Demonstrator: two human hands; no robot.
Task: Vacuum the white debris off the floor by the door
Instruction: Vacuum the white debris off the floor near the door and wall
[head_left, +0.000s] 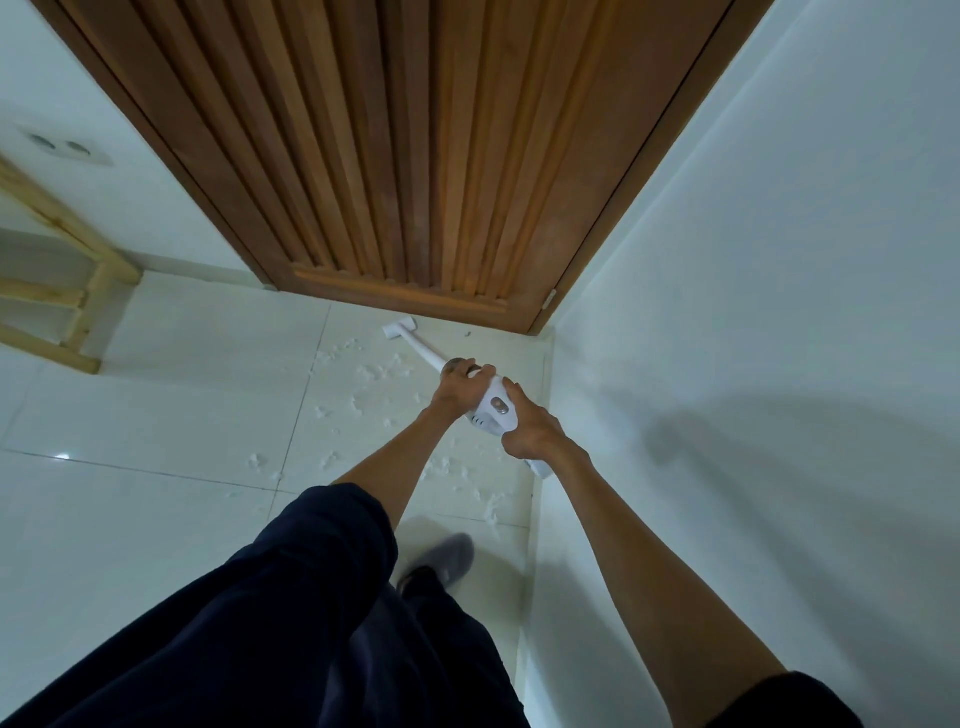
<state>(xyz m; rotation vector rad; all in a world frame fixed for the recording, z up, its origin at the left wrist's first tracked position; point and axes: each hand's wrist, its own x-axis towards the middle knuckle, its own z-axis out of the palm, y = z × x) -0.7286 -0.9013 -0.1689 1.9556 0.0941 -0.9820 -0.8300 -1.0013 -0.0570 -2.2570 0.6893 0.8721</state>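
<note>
Near the door (415, 156): vacuum (493, 410) above white debris (376, 373).
Left hand (456, 384) and right hand (530, 431) grip it, nozzle (397, 329) at the door's foot.

No text, label, brand or number is showing legibly anywhere. The vacuum (492, 391) is bearing a few small dark marks beside its round button (500, 406), but they are coming through too small and blurred to read.

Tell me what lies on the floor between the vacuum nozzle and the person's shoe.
Scattered white debris lies on the floor tiles between the vacuum nozzle and the shoe, as the head view shows.
</note>
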